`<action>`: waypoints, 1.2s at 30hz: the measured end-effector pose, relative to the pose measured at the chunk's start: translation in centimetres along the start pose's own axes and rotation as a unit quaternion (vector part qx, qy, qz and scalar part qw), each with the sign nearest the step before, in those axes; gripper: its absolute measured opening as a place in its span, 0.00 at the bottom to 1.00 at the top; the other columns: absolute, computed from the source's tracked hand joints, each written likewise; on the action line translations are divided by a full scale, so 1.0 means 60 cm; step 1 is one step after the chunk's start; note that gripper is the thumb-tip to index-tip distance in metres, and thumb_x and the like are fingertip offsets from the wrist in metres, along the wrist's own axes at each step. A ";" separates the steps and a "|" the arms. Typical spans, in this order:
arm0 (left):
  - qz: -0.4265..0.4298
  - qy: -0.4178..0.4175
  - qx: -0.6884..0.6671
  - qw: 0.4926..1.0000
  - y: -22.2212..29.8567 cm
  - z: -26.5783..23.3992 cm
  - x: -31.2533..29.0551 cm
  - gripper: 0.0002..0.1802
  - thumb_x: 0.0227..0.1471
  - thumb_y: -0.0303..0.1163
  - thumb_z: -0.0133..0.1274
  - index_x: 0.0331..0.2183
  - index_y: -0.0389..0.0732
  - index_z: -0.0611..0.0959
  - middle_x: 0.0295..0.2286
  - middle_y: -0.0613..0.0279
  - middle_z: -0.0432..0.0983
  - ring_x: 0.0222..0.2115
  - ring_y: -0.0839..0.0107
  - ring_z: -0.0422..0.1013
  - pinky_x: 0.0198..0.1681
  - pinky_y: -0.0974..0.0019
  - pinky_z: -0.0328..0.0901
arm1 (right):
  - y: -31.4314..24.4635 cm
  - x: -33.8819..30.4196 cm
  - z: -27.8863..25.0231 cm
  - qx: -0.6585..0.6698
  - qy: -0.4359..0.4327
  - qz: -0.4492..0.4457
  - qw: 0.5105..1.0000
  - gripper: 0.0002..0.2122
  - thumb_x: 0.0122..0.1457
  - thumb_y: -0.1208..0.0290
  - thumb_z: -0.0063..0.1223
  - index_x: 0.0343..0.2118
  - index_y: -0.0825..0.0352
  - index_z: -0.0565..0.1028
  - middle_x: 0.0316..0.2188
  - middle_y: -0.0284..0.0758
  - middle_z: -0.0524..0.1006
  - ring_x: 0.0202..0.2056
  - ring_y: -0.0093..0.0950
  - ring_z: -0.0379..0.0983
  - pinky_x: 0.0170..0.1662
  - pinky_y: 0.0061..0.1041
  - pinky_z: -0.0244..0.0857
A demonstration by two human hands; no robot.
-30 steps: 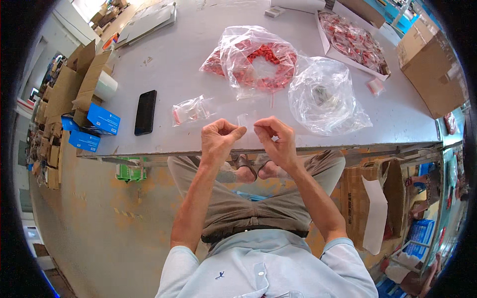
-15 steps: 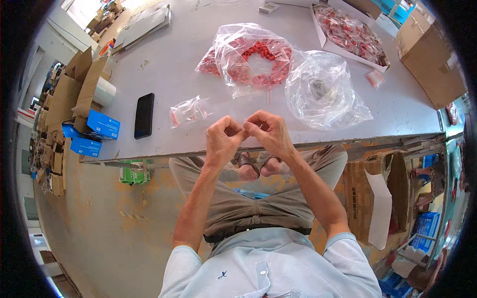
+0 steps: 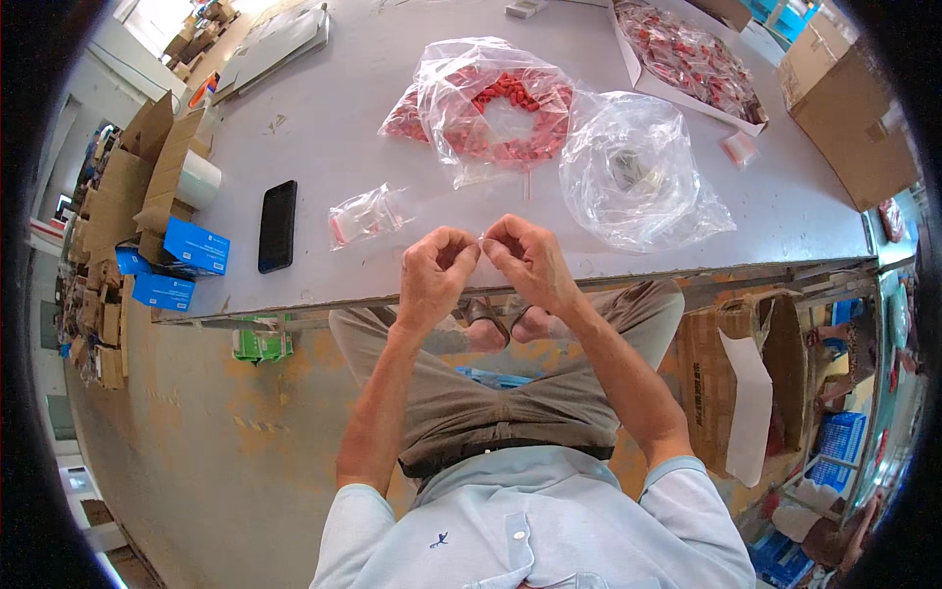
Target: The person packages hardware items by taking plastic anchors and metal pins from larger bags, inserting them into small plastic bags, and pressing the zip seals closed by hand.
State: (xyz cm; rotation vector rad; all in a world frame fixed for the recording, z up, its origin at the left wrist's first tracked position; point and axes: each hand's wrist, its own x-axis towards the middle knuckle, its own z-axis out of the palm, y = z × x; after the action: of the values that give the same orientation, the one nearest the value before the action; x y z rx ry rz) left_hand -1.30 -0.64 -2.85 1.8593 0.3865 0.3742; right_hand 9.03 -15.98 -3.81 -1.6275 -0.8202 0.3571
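Just above the table's near edge, my left hand (image 3: 435,275) and my right hand (image 3: 533,263) meet in pinches, fingertips almost touching. Whatever lies between the fingertips is too small and pale to make out. Beyond them sits a clear plastic bag of red pieces (image 3: 538,149), its mouth spread round in a ring. A thin pinkish stick (image 3: 527,186) pokes out at its near side. To the right lies a second clear plastic bag (image 3: 601,201) with something greyish in its middle. Left of my hands is a small clear bag (image 3: 365,218) with white and red contents.
A black phone (image 3: 278,226) lies at the left, beside blue boxes (image 3: 201,245) and an open carton (image 3: 162,191). At the back right stands a white tray (image 3: 677,96) of small red-filled packets, a small packet (image 3: 740,148) before it, and a cardboard box (image 3: 849,103).
My fingertips have drawn slightly apart, with both hands still pinched at the table edge. The whole view has shifted a little; the things on the table have not moved.
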 end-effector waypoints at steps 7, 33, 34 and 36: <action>0.016 0.044 -0.002 0.999 0.008 0.015 0.000 0.05 0.60 0.26 0.58 0.34 0.34 0.84 0.25 0.70 0.78 0.27 0.84 0.71 0.31 0.75 0.68 | 0.005 0.003 0.004 0.054 0.005 0.056 0.997 0.07 0.66 0.71 0.57 0.39 0.70 0.78 0.27 0.26 0.77 0.28 0.14 0.70 0.31 0.18 0.67; 0.074 0.055 -0.044 0.995 -0.022 0.013 -0.005 0.02 0.56 0.21 0.59 0.32 0.33 0.80 0.25 0.63 0.76 0.24 0.78 0.71 0.28 0.70 0.68 | -0.011 0.027 0.015 -0.049 0.066 0.034 0.996 0.05 0.54 0.76 0.57 0.28 0.72 0.78 0.18 0.32 0.74 0.22 0.16 0.67 0.25 0.23 0.64; 0.071 0.072 -0.061 0.993 -0.022 0.016 -0.004 0.02 0.56 0.21 0.58 0.32 0.34 0.80 0.25 0.63 0.75 0.24 0.79 0.71 0.28 0.71 0.67 | -0.009 0.027 0.013 -0.051 0.065 0.033 0.996 0.05 0.54 0.76 0.57 0.28 0.72 0.78 0.18 0.32 0.74 0.22 0.16 0.67 0.25 0.23 0.64; 0.070 0.090 -0.079 0.990 -0.022 0.024 -0.003 0.02 0.57 0.21 0.58 0.32 0.35 0.80 0.25 0.62 0.74 0.24 0.80 0.70 0.28 0.71 0.67 | -0.002 0.026 0.011 -0.054 0.073 0.035 0.995 0.05 0.53 0.75 0.57 0.28 0.72 0.78 0.17 0.32 0.75 0.22 0.17 0.67 0.25 0.23 0.64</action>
State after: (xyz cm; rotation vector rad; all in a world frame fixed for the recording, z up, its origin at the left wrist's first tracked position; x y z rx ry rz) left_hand -0.93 -1.56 -4.55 1.7072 0.3387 0.6541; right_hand 9.65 -14.46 -3.51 -1.7652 -0.6837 0.2435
